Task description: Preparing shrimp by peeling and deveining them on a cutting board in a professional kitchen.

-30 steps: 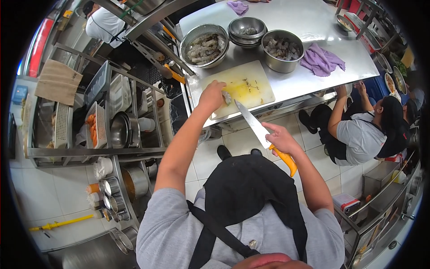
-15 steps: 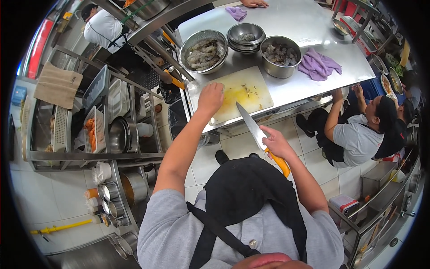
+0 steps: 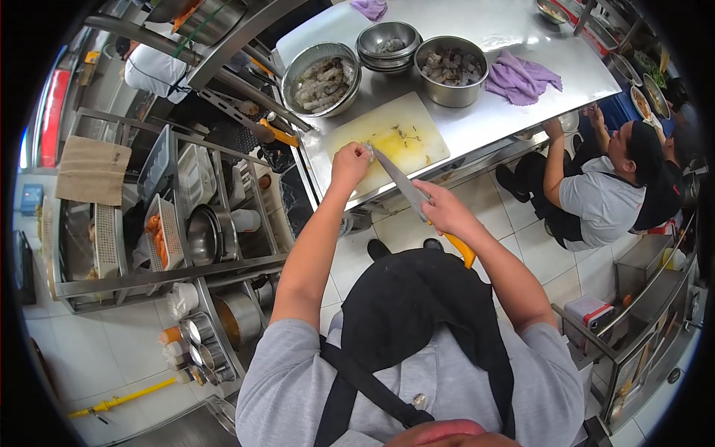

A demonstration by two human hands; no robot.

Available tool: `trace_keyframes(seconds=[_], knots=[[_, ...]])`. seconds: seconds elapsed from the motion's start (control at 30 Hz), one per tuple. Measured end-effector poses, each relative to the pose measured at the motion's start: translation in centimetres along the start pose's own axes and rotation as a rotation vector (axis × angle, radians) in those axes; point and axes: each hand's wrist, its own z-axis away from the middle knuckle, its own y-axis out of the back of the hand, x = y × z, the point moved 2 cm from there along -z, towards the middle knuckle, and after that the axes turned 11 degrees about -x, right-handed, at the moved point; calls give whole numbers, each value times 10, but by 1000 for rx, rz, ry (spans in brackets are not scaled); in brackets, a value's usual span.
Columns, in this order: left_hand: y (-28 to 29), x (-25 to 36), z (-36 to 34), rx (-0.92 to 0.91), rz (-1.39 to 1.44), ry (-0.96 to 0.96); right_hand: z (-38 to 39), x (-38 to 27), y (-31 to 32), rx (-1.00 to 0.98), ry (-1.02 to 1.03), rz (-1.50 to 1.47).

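Observation:
On the white cutting board (image 3: 417,115), stained yellow and dotted with dark scraps, my left hand (image 3: 351,162) pinches a small grey raw shrimp (image 3: 369,149) near the left side. My right hand (image 3: 439,208) grips the orange-handled chef's knife (image 3: 404,186), its tip touching at or beside that shrimp. Behind the board are a colander bowl of shrimp (image 3: 322,80), a stack of steel bowls (image 3: 380,62) with shrimp in the top one, and a deep steel pot of shrimp (image 3: 451,93). A purple cloth (image 3: 521,82) lies to their right.
The board rests on a steel table (image 3: 566,59). A co-worker (image 3: 596,216) works close on my right; another (image 3: 156,71) is beyond the shelf at upper left. A rack with trays and carrots (image 3: 158,238) stands left; steel fixtures (image 3: 633,279) stand at lower right.
My right hand has moved up and left, bringing the knife tip further left to my left hand and the shrimp. The view has shifted slightly.

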Motion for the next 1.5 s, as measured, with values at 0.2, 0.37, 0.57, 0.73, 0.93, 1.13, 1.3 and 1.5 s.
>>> trace_keyframes(seconds=[0.2, 0.37, 0.57, 0.73, 0.93, 1.13, 1.3, 1.5], knots=[[-3, 1, 3, 24, -4, -37, -5, -4, 1, 71, 47, 212], [-2, 4, 5, -21, 27, -57, -15, 1, 9, 125, 195, 417], [-1, 7, 5, -73, 5, -109, -14, -10, 9, 100, 133, 498], [3, 9, 8, -25, -176, -248, -14, -17, 16, 156, 72, 535], [2, 12, 10, -13, -230, -153, -14, -10, 12, 161, 149, 619], [-5, 17, 5, 19, -446, -64, -7, -19, 18, 237, 25, 634], [-9, 16, 2, 62, -529, -190, -13, -17, 18, 160, 44, 623], [4, 23, 16, -120, -590, -390, 7, 3, 40, 309, 73, 540]])
